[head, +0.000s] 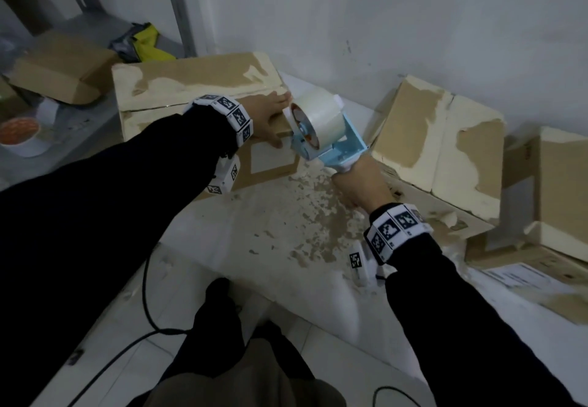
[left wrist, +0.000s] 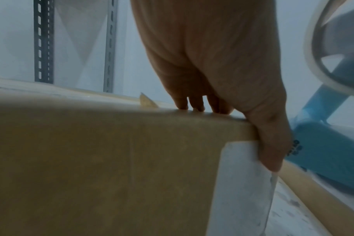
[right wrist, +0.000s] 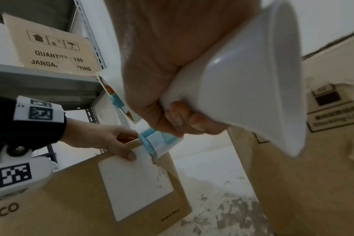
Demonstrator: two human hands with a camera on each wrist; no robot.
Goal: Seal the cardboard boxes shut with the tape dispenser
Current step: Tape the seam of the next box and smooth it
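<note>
Brown cardboard box (head: 197, 88), light yet stiff, is steadied at its corner by the left hand (head: 270, 120); the right hand (head: 359, 183) grips the blue tape dispenser (head: 321, 132) by its handle.

The white floor (head: 261, 279) in front of me is flecked with torn brown scraps (mostly between the boxes). On it stand the cardboard box (head: 197, 88) at my left, another box (head: 439, 139) leaning at my right, and a black cable (head: 146, 308).
</note>
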